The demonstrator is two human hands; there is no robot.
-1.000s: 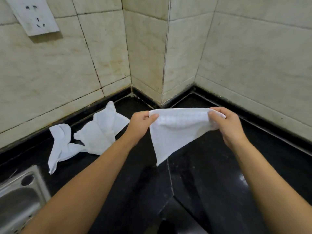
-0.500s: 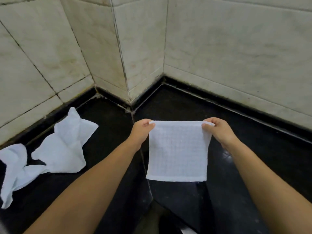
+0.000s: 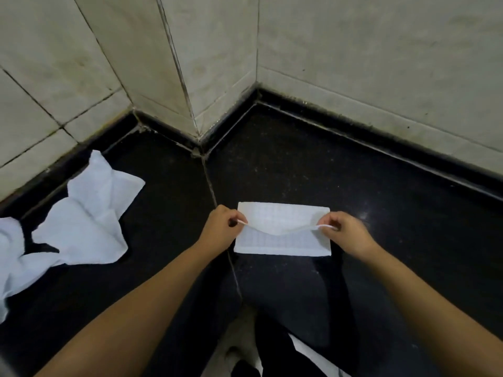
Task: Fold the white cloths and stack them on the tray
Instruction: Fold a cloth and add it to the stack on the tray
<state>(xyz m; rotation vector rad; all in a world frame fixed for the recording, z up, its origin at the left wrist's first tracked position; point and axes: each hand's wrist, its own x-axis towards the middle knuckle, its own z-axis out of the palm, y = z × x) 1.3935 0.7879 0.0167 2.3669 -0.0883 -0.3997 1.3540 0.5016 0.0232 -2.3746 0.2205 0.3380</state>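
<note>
the white waffle-weave square cloth [image 3: 283, 242] lay half-folded on the glossy black stone bench [image 3: 381, 213] — left hand [image 3: 221, 227] and right hand [image 3: 345, 232] each held a corner in a pinching grip, crumpled white cloths [image 3: 79, 219] well apart leftward.

Both forearms reach forward, the left hand [image 3: 221, 227] and right hand [image 3: 344, 231] each pinching with curled fingers.
</note>
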